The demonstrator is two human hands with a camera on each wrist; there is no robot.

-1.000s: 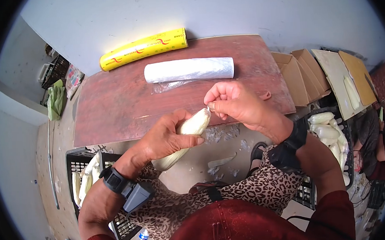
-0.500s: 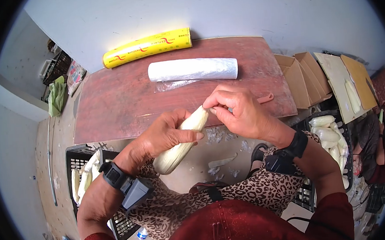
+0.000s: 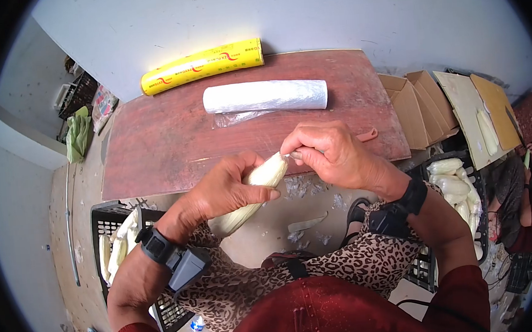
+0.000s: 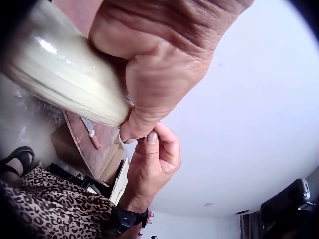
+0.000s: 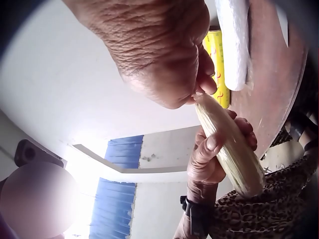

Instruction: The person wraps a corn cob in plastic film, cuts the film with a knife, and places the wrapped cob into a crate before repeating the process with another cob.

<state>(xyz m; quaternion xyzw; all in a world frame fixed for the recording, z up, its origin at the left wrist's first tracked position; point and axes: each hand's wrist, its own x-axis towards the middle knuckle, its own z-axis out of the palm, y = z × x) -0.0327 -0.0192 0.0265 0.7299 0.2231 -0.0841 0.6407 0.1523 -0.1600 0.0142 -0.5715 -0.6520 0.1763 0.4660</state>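
A pale husked ear of corn (image 3: 266,173), with a shiny film over it in the left wrist view, is held at a slant above the lap. My left hand (image 3: 227,187) grips it round the middle, thumb across the near side. At its upper tip my right hand (image 3: 333,155) pinches a small whitish bit between thumb and forefinger. In the right wrist view the corn (image 5: 232,149) runs down from the pinching fingers, and my left hand (image 5: 207,159) wraps its side.
On the red-brown table (image 3: 154,149) lie a clear film roll (image 3: 264,97), a yellow roll (image 3: 200,66) and a knife with a pinkish handle (image 3: 367,135). Crates of corn stand left (image 3: 112,214) and right (image 3: 483,225). Cardboard (image 3: 419,109) is at the right; another person (image 3: 516,210) sits beyond.
Over the last second the right hand closed in at the corn's tip, then drew slightly away with its pinch. The corn tipped up and came back down a little in the left hand.
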